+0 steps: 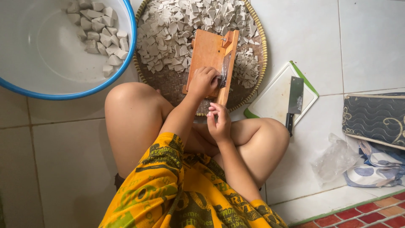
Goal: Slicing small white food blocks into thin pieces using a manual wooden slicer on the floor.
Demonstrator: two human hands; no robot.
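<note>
At the frame's centre, the left hand (203,81) presses down on a wooden slicer (211,57), fingers curled over a small piece hidden beneath them. The right hand (219,122), just below the slicer's lower end, pinches its fingers loosely together; whether it holds anything cannot be told. The slicer rests on a woven tray (168,84) of pale slices (177,29); chunks (103,33) lie in the basin (84,88), upper left.

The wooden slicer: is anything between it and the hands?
Nothing visible. The left hand lies right on the wooden slicer, and the right hand touches its lower end. What the left hand presses is hidden.
</note>
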